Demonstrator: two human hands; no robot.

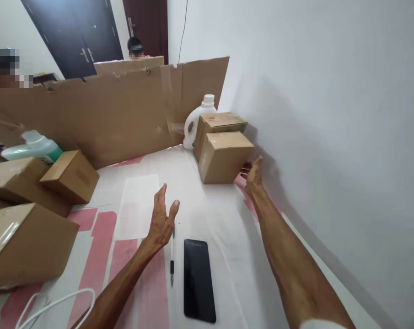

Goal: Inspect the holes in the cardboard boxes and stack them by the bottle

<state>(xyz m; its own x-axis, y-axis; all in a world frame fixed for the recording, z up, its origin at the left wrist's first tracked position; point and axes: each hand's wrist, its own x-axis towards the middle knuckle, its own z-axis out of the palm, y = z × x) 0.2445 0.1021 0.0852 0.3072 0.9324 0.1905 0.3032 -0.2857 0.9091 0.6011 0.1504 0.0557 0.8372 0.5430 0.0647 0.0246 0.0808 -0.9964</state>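
Observation:
My right hand (254,175) is at the right side of the front cardboard box (223,157), its fingers spread and partly hidden behind the box's edge; I cannot tell whether they touch it. A second cardboard box (223,119) stands right behind, against a white jug (200,119) with a handle and cap. Over the table, my left hand (163,218) is held with thumb and fingers apart, nothing in it. Below it lies a pen (172,265), and beside that a black smartphone (199,279). A white sheet of paper (137,205) lies flat to the left.
Several cardboard boxes (28,242) are grouped at the left, with a bottle of green liquid (33,147) behind them. A cardboard partition (124,116) spans the back. White cable (61,299) loops at lower left. A wall (340,119) borders the right. Two people are beyond the partition.

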